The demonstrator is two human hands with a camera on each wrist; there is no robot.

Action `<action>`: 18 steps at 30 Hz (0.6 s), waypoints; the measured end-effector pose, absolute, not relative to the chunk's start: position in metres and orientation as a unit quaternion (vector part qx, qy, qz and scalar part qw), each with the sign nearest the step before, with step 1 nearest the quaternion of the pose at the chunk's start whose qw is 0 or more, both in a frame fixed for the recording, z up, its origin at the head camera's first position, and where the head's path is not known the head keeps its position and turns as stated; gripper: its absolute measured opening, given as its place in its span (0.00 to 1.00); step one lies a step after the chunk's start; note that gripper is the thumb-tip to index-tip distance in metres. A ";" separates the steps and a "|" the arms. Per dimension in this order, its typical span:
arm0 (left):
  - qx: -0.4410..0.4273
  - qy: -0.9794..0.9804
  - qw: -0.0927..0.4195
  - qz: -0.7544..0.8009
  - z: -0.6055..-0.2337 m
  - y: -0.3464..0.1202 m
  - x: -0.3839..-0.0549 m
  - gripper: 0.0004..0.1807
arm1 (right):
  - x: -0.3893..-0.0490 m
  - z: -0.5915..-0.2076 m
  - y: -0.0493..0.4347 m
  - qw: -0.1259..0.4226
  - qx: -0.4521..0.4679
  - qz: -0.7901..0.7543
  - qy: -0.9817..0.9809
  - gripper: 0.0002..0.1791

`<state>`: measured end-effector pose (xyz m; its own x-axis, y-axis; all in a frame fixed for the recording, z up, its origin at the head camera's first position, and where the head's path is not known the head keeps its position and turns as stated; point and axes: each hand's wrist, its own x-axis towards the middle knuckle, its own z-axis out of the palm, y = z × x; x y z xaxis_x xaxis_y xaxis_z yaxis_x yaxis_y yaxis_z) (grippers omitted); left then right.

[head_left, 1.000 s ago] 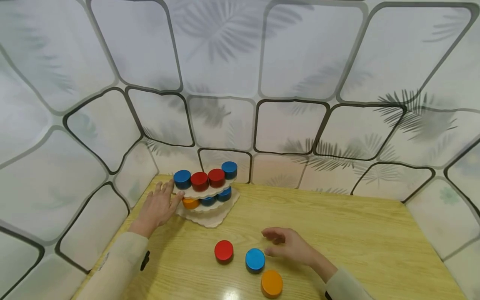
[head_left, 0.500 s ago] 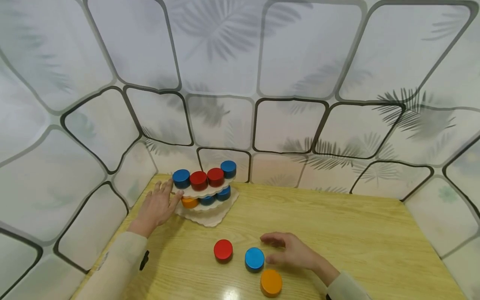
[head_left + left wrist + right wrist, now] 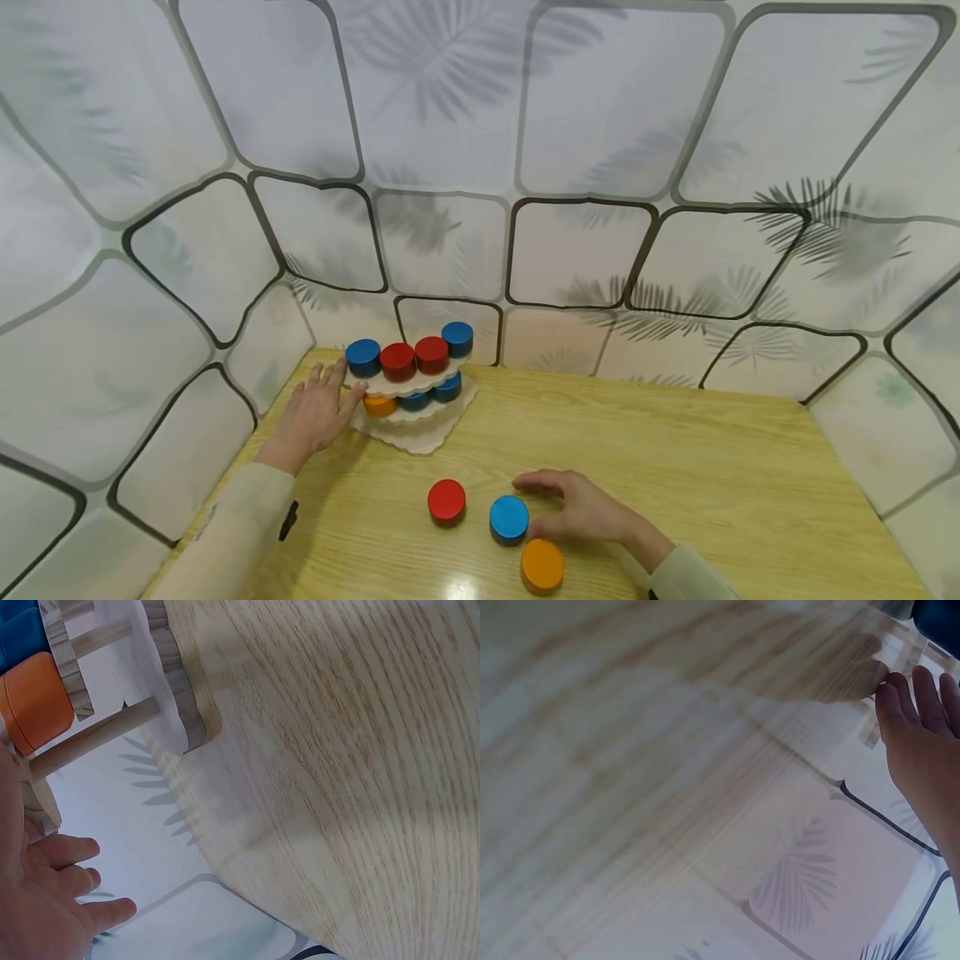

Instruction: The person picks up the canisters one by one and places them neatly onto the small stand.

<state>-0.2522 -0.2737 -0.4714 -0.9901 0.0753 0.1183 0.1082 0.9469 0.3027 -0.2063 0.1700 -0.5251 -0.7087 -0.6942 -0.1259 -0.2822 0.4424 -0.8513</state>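
A light wooden tiered stand with scalloped shelves bears blue, red and orange round discs. My left hand rests against the left edge of its upper shelf, thumb toward the front, the other fingers mostly straight. The left wrist view shows its fingers reaching past the shelf edge, near the orange disc. My right hand hovers by a blue disc on the table, fingers loosely curved, thumb tip beside the disc; contact is unclear. A red disc and an orange disc lie around it.
A pale wood-grain table lies beneath everything. White patterned walls close it in at the back and sides. The stand occupies the back left corner, near the left wall.
My right hand has dipped slightly and moved left, its thumb closer to the blue disc. The left hand stays against the stand, and the discs keep their places.
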 end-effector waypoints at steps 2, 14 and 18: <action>-0.046 -0.985 0.052 -0.156 -0.472 -0.274 -0.252 0.45 | -0.206 -0.526 0.169 0.242 -0.296 -0.434 0.815 0.33; -0.048 -0.985 0.050 -0.156 -0.473 -0.274 -0.252 0.46 | -0.204 -0.524 0.158 0.236 -0.315 -0.409 0.823 0.34; -0.047 -0.985 0.050 -0.157 -0.472 -0.274 -0.252 0.46 | -0.203 -0.523 0.154 0.238 -0.320 -0.401 0.825 0.35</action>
<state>-0.2521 -0.2737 -0.4717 -0.9906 0.0778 0.1127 0.1090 0.9463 0.3042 -0.2033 0.1540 -0.5231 -0.6820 -0.7188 -0.1353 -0.3378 0.4736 -0.8134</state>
